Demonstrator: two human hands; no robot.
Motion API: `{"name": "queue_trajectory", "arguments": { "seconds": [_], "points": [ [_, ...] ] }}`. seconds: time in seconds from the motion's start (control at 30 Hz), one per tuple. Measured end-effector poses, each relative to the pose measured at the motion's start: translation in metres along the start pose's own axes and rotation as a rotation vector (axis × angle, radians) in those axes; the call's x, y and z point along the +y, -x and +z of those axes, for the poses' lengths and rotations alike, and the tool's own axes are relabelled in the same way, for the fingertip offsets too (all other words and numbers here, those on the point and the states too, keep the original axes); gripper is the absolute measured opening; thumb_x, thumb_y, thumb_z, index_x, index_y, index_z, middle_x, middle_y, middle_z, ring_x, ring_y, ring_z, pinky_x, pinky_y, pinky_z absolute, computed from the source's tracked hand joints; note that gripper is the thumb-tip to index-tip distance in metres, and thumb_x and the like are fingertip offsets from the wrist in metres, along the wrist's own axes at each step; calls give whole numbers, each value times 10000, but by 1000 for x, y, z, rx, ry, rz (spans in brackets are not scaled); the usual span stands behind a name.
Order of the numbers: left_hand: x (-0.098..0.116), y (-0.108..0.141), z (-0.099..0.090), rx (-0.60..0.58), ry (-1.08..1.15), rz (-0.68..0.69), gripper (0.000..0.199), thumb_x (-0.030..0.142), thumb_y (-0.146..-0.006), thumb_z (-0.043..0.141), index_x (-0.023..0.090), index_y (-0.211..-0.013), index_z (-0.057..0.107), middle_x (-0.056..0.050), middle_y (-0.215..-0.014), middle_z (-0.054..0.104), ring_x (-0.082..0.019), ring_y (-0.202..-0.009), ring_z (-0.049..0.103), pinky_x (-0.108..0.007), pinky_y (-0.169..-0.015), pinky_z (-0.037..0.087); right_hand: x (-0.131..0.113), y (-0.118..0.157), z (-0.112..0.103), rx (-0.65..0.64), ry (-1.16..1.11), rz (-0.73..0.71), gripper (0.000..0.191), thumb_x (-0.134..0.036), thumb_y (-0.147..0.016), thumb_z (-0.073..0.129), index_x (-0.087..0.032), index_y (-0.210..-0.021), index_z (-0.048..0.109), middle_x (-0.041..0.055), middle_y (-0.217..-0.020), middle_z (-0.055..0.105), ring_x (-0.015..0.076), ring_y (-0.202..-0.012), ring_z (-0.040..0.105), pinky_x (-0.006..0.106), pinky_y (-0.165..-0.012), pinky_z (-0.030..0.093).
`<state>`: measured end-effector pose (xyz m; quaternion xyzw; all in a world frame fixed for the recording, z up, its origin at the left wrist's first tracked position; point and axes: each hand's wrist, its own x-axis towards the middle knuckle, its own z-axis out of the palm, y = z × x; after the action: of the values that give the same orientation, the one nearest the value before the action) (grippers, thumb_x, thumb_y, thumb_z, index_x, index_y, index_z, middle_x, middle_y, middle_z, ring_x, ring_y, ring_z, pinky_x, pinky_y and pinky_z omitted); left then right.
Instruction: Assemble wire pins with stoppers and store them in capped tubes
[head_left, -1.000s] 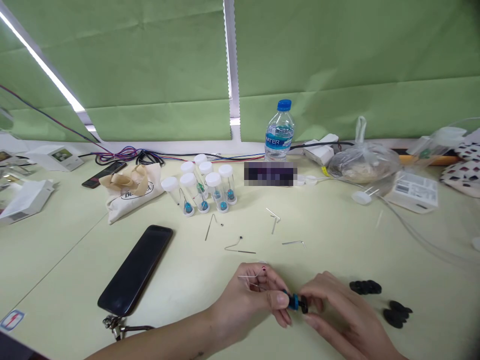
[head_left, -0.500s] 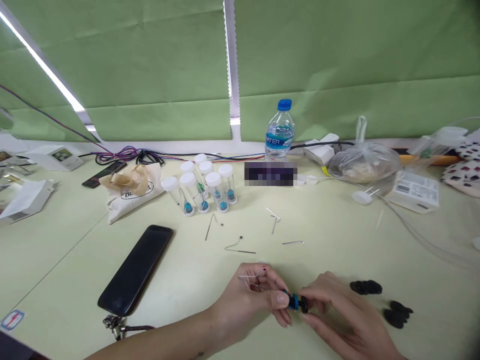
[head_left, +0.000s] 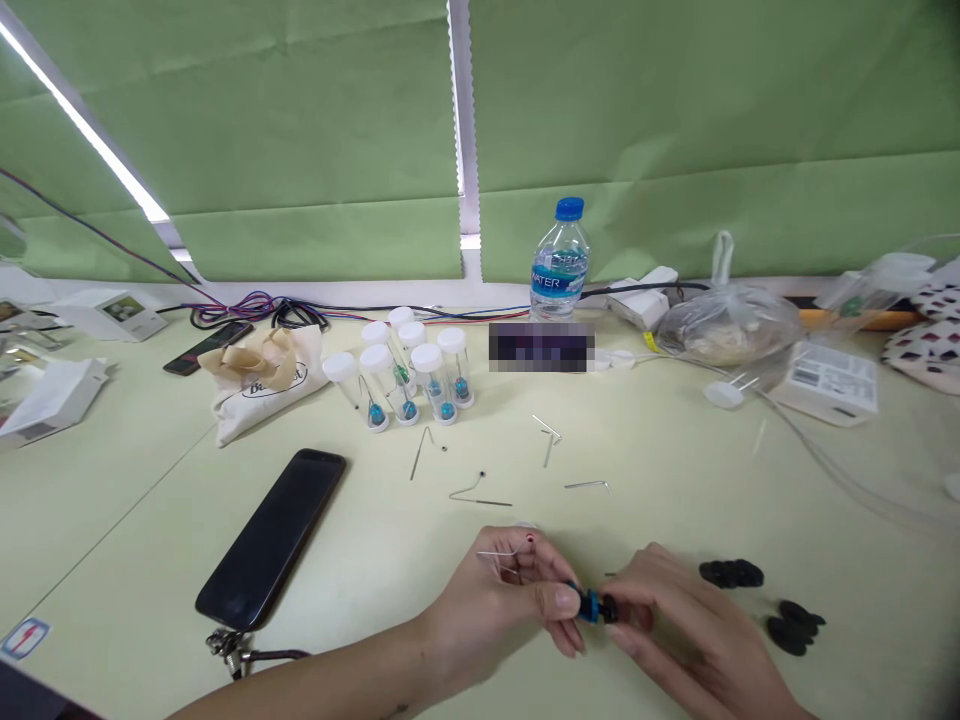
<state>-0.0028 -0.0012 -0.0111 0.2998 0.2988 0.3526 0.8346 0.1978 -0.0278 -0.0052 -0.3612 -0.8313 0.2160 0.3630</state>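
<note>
L hand (head_left: 514, 600) pinches the blue-and-black piece (head_left: 592, 606) betw. thumb & fingers; R hand (head_left: 686, 625) grasps its black end w/ thumb & forefinger. So the piece sits betw. the 2 hands, above the desk (head_left: 375, 560); can't tell if anything touches down. L palm also holds a bent wire (head_left: 497, 553) w/ red tip.

Vs. 0.5 s ago: both hands approx. same spot, but a thin dark tip (head_left: 610, 574) now shows by R forefinger; can't tell what it is. Prob. a small R-hand adjustment at the black end, L hand bracing; fingers hide the detail.

2 clusters of black parts (head_left: 731, 574) lie right of R hand; 3 hex keys (head_left: 587, 486) beyond the hands; 7 capped tubes (head_left: 394, 388) farther back.
</note>
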Motion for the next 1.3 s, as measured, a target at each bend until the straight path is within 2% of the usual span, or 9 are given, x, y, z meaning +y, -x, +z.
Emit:
{"name": "queue_trajectory", "arguments": {
  "seconds": [0.2, 0.33, 1.03, 1.2, 1.3],
  "points": [
    [5, 1, 2, 24, -8, -1, 237, 219, -620, 822, 81, -710, 651, -37, -540, 627, -135, -475, 621, -229, -486, 499, 0, 4, -1, 46, -13, 59, 155, -212, -881, 565, -221, -1034, 548, 9, -730, 615, 149, -621, 583, 262, -585, 480],
    [6, 1, 3, 34, -7, -11, 262, 232, -601, 834, 78, -705, 649, -37, -540, 625, -138, -474, 623, -228, -480, 497, -1, 2, -2, 66, 13, 15, 226, -141, -833, 604, -226, -1038, 559, 12, -759, 641, 142, -624, 595, 254, -607, 501],
    [3, 1, 2, 6, 0, -5, 230, 212, -622, 817, 76, -711, 654, -39, -550, 626, -136, -477, 623, -232, -481, 500, -1, 1, 0, 14, 6, 8, 64, -210, -917, 524, -210, -979, 541, -5, -674, 574, 140, -598, 558, 253, -544, 444],
    [4, 1, 3, 29, -7, -5, 231, 211, -614, 818, 77, -708, 655, -39, -520, 620, -140, -472, 618, -236, -483, 496, 2, 5, -1, 15, 48, 15, 222, -277, -891, 582, -211, -1091, 512, 21, -762, 616, 148, -636, 583, 260, -573, 486],
    [4, 1, 3, 27, -7, -2, 232, 214, -614, 820, 78, -705, 655, -40, -532, 625, -142, -474, 621, -236, -479, 495, 1, 3, -3, 16, 61, -13, 221, -250, -890, 568, -209, -1099, 512, 30, -803, 634, 148, -660, 592, 275, -633, 510]
  ]
}}
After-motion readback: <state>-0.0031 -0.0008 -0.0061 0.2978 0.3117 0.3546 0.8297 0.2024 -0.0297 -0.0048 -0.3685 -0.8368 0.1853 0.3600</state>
